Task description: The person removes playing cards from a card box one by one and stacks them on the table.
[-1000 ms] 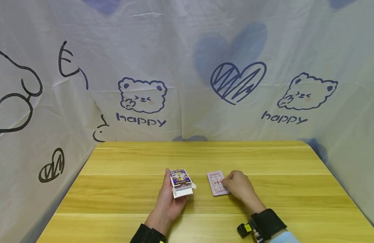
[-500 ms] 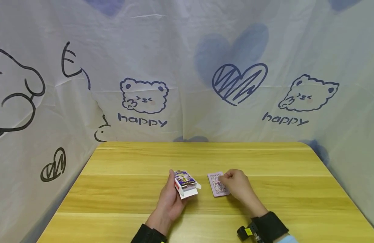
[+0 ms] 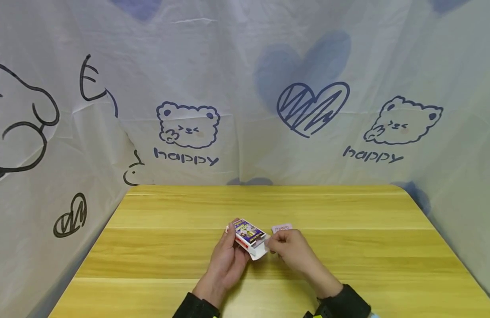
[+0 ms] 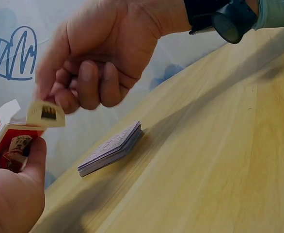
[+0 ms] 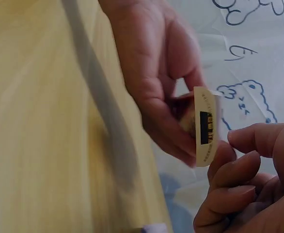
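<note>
My left hand (image 3: 226,260) holds a playing-card box (image 3: 249,232) with a purple, picture-printed face, its thumb along one side. The box is tilted, its open end and white flap (image 3: 259,251) towards the right. At that end, my right hand (image 3: 294,252) has its thumb and forefinger pinched together on the edge of the box by the flaps; the exact contact is small. In the left wrist view the remaining right fingers (image 4: 87,80) are curled. A stack of patterned playing cards (image 4: 110,150) lies on the table, mostly hidden behind my right hand in the head view.
The wood-grain table (image 3: 169,247) spreads around both hands. Behind it and at its sides hangs a pale cloth (image 3: 245,150) with hearts and bear drawings. Black wrist straps (image 3: 344,304) sit on both forearms.
My right hand has left the card stack and moved left to the box's open end. My left hand has brought the box slightly right and turned it. The stack stays on the table.
</note>
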The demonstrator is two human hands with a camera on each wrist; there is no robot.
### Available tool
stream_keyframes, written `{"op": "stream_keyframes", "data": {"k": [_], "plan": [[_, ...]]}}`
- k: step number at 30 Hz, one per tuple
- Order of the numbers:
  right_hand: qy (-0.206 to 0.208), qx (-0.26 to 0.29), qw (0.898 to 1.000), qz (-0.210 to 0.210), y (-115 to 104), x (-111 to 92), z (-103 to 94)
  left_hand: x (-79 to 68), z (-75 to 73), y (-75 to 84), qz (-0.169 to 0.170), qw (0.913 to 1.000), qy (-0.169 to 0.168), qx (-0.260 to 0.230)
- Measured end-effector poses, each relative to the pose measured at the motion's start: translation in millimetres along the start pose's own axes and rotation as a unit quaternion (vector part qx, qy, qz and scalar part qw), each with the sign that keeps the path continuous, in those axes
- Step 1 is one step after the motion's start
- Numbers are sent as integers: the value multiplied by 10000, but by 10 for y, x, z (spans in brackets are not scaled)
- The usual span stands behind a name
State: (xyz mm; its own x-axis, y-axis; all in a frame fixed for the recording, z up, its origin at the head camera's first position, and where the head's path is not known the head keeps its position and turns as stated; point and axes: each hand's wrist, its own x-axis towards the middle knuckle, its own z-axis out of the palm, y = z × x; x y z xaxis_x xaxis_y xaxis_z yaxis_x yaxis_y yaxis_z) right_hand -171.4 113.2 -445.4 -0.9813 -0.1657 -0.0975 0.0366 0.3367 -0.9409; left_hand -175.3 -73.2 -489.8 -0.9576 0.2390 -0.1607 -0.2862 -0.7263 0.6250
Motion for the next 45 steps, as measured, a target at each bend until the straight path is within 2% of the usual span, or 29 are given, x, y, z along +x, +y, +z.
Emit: {"op": "stream_keyframes", "data": {"k": [8,18,29,36,45], "plan": [[31,289,9993,248,67,14,67,-16,30,2,44,9985,-507,-215],[415,373,9982,210,128,60,121,-30,28,7,-1,9978,-614,-237],[-205,1262,9891,731,55,14,61,-38,22,16,54,9982,-522,-290],[-493,1311,9879,673,42,1,30,-33,13,31,69,9984,-473,-292],[-316,1087,9912,691,63,4,12,-38,17,36,-44,9981,-529,-326]]}}
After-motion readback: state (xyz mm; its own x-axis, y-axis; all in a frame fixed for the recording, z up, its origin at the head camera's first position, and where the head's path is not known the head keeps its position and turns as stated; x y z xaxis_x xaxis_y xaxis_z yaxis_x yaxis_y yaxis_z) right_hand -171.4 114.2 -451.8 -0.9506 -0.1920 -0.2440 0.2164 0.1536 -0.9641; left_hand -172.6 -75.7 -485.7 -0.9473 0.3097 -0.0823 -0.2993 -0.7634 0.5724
